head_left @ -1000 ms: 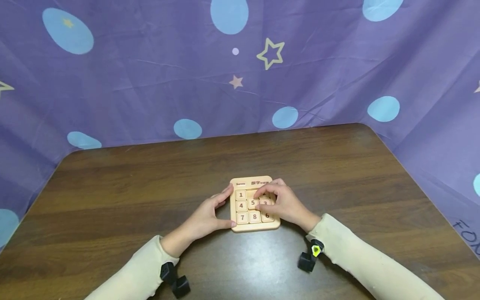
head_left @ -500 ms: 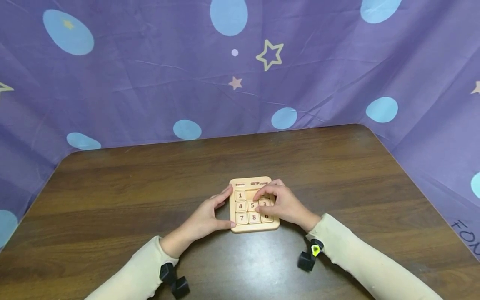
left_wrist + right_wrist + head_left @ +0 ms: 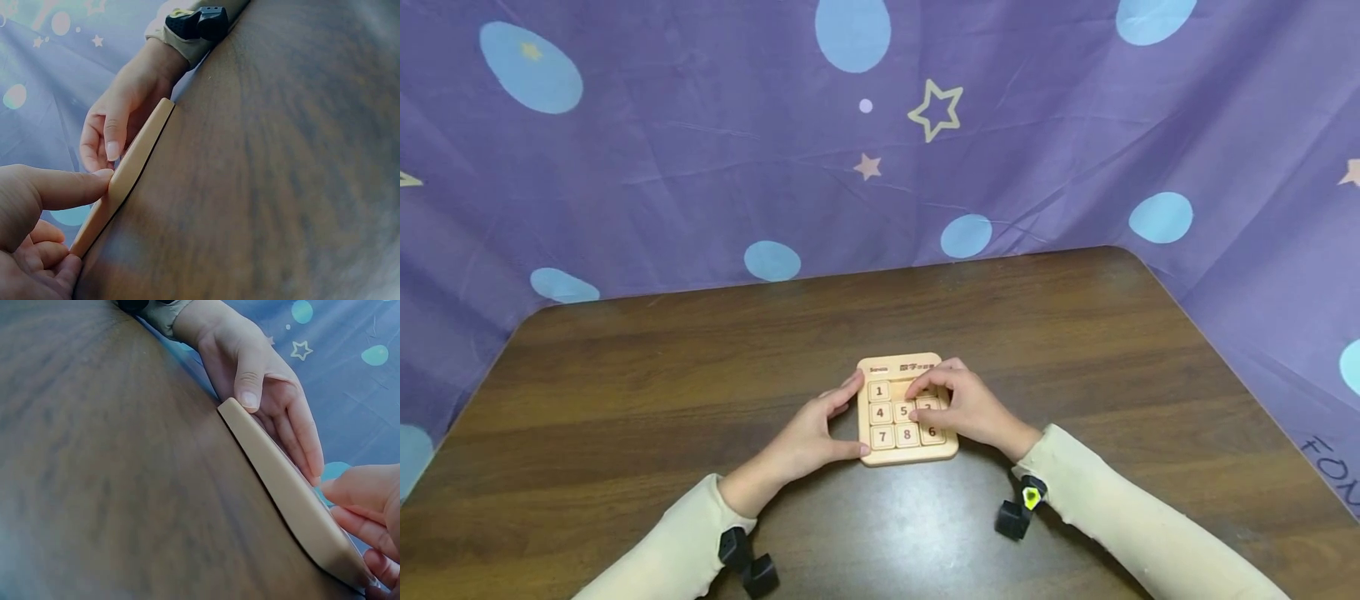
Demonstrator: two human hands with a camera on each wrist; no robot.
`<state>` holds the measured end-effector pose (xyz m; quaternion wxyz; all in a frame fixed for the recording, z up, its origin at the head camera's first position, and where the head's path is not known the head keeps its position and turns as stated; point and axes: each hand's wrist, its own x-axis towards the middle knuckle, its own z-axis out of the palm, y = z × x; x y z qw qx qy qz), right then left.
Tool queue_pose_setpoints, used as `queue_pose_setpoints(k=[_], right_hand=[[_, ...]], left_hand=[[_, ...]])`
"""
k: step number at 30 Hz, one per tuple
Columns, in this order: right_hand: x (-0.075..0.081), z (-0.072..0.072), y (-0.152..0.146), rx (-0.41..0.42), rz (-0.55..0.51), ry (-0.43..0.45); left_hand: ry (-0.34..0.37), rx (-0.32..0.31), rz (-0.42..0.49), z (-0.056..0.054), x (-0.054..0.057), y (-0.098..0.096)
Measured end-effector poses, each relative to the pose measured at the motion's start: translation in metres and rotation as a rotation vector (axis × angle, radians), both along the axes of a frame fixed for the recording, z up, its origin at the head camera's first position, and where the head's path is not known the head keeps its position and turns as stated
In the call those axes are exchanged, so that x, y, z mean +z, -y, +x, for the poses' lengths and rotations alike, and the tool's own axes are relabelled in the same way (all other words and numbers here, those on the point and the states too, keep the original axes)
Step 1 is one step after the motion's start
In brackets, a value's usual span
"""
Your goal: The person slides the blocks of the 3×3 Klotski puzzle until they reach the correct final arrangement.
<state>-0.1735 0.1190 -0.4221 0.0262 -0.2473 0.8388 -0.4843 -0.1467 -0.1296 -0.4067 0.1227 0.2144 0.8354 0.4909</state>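
Note:
A pale wooden number slide puzzle (image 3: 910,456) lies on the table, its tiles in three rows. My left hand (image 3: 811,429) grips its left side, thumb at the lower corner and fingers near the upper one. My right hand (image 3: 973,408) reaches over from the right, index fingertip at the upper edge of the number 5 tile (image 3: 902,410) and thumb at its right side. A gap shows above that tile. The right hand partly covers the tiles in the right column. Both wrist views show the puzzle's thick edge (image 3: 140,153) and the fingers around it.
The brown wooden table (image 3: 700,358) has rounded far corners. A purple curtain (image 3: 700,167) with blue spots and stars hangs behind it and along the sides. Each sleeve carries a black wrist camera (image 3: 1015,518).
The number 5 tile has slid slightly towards me, level with the 4, with my right thumb and index finger moving along with it. My left hand keeps its hold.

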Motion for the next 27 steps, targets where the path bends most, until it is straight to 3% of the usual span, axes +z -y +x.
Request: queue_pose_setpoints(k=[7, 15, 19, 22, 27], right_hand=[[-0.001, -0.004, -0.004, 0.046, -0.018, -0.015], [-0.002, -0.005, -0.015, 0.015, -0.028, -0.003], [0.02, 0.003, -0.015, -0.026, -0.027, 0.017], [0.025, 0.003, -0.015, -0.056, -0.027, 0.026], [0.003, -0.009, -0.023, -0.073, -0.011, 0.01]], left_hand=[[0.002, 0.004, 0.007, 0.001, -0.001, 0.002], [0.0, -0.01, 0.012, 0.0, -0.001, -0.001], [-0.004, -0.011, 0.018, 0.0, -0.003, -0.001], [-0.003, -0.008, 0.021, 0.0, -0.003, -0.001], [-0.007, -0.006, 0.021, 0.0, -0.002, 0.0]])
